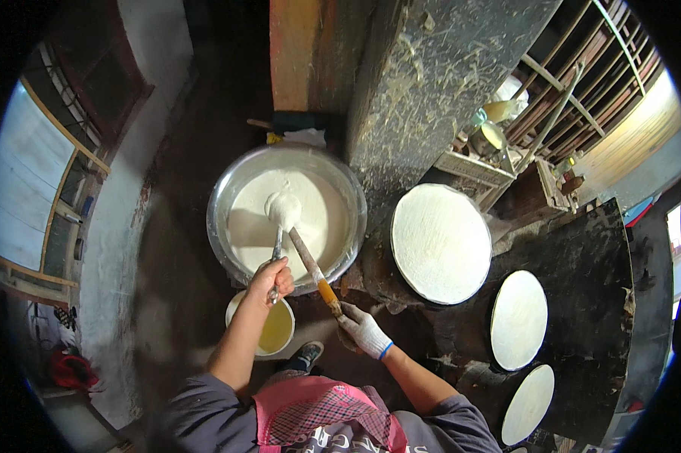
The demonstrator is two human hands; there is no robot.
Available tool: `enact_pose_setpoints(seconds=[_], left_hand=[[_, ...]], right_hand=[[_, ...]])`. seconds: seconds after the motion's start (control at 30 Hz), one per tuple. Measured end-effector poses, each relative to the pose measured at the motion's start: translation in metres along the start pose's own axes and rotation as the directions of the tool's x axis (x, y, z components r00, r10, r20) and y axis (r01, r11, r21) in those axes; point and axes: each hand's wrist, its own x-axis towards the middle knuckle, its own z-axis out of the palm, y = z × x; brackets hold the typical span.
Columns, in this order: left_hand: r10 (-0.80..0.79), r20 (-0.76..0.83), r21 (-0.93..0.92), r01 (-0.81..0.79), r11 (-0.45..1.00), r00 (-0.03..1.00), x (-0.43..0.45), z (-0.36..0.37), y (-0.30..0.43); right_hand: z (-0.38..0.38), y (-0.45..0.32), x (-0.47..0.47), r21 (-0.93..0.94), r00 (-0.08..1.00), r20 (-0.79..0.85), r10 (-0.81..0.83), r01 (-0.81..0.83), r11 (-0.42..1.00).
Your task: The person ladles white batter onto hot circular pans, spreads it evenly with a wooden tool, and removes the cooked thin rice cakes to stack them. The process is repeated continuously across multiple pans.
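My bare left hand [271, 278] grips the metal handle [277, 246] of what looks like a ladle. My right hand [364, 331], in a white knit glove, is closed around a wooden stick [305, 252] with a yellow band. Both tools meet at a batter-coated rounded head [283, 209], whose exact shape is hidden by the coating. It is over or in the thick off-white batter [326, 212] inside a wide metal basin [218, 238]. Below the basin, partly behind my left forearm, stands a white bucket [291, 337] holding yellowish liquid [275, 328].
To the right, a large round white sheet [441, 243] lies on a dark stove surface, with smaller rounds [519, 320] [527, 405] beyond. A batter-spattered partition [425, 85] rises behind the basin. Wooden crates [476, 170] with bottles stand at upper right; a pale wall [113, 255] runs along the left.
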Motion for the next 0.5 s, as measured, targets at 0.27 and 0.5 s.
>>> enact_pose_setpoints(seconds=[0.27,0.5], left_hand=[[0.338,0.397,-0.069,-0.339,0.938,0.853,-0.068,0.183,0.078],[0.437,0.614,0.129,-0.630,0.766,0.657,-0.106,0.273,0.170]], right_hand=[[0.061,-0.122,-0.059,-0.106,0.937,-0.099,-0.335,0.325,0.940],[0.067,-0.231,-0.094,-0.102,0.727,-0.095,-0.680,0.672,0.733]])
